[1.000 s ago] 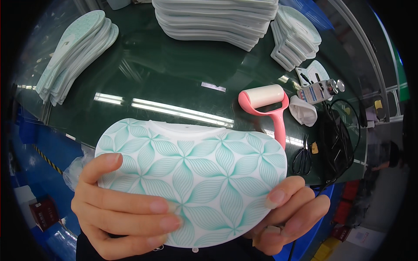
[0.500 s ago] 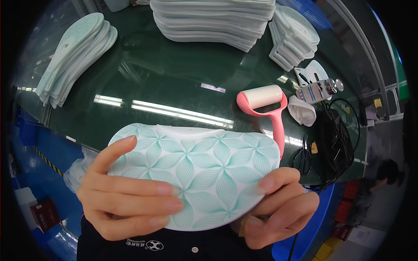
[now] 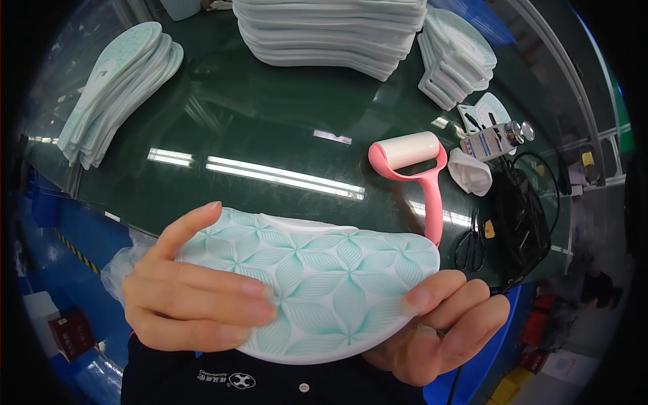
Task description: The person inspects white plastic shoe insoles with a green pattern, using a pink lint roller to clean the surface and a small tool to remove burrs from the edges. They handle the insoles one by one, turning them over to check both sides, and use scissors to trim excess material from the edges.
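Close in front of my body is a curved white plastic panel (image 3: 344, 287) printed with teal leaf-like flowers, tilted so its patterned face shows. A shallow notch runs along its far edge. My left hand (image 3: 192, 290) grips the left end, several fingers lying across the pattern and one finger raised at the far corner. At the lower right edge, my right hand (image 3: 449, 324) pinches the panel with its thumb on the face and the other fingers curled. Something small and yellowish sits at those curled fingertips; I cannot make out what. The panel's underside is hidden.
Beyond the panel lies a pink-handled lint roller (image 3: 408, 152) on the dark green table (image 3: 256, 121). Stacks of similar panels (image 3: 331, 40) stand at the back, left (image 3: 125, 88) and right. Scissors (image 3: 470, 246), a bottle (image 3: 489, 142), a white cloth (image 3: 470, 172) and a black bag (image 3: 523, 219) are at right.
The panel has tipped a little, its far edge coming lower and nearer to me. Both hands have kept hold of it, and my right hand has shifted slightly to the right.
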`<state>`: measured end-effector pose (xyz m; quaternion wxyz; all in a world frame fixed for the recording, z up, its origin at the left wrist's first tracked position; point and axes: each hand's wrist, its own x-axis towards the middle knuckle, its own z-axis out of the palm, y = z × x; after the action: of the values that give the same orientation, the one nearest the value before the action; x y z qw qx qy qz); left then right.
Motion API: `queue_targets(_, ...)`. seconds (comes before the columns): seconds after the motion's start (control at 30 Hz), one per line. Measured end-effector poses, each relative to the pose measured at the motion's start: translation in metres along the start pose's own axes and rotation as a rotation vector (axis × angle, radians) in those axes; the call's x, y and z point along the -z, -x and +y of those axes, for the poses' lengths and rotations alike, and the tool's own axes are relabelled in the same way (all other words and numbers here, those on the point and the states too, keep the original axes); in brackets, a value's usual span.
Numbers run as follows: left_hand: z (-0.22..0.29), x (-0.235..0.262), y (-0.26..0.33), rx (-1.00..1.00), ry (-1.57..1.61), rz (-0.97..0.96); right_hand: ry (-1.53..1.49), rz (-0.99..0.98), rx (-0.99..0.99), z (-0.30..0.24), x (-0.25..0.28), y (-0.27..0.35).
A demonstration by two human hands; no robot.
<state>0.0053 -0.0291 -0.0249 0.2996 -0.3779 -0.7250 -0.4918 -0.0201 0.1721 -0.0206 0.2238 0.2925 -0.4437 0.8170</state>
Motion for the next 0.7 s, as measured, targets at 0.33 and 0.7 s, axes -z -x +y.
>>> queue_targets(0.33,0.009,-0.001,-0.005,0.079,0.007,-0.010,0.034,-0.040,0.015,0.000,0.003,0.000)
queue_targets(0.7,0.016,0.002,-0.012,0.112,-0.061,-0.110,0.170,-0.104,-0.043,-0.003,0.006,0.000)
